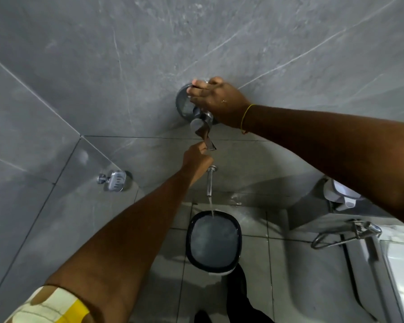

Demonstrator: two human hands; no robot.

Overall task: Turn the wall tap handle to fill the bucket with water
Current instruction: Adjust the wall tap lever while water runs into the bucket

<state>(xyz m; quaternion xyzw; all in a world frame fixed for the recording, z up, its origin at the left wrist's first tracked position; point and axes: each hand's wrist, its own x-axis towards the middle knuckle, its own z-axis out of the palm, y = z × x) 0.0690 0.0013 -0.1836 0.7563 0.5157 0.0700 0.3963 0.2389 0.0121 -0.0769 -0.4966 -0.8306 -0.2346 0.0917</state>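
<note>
A chrome wall tap mixer (184,106) with a round plate sits on the grey tiled wall. Its lever handle (205,136) points down and outward. My left hand (196,160) pinches the tip of the handle from below. My right hand (216,99) rests on top of the round plate, fingers curled over its upper edge. Below, a chrome spout (210,180) pours a thin stream of water into a dark-rimmed bucket (189,238) on the floor, which holds water nearly to the rim.
A chrome soap dish (116,180) is fixed to the left wall. A white toilet with its cistern (345,194) and a chrome health faucet (359,229) stand at the right. My dark trouser leg (240,297) is just before the bucket.
</note>
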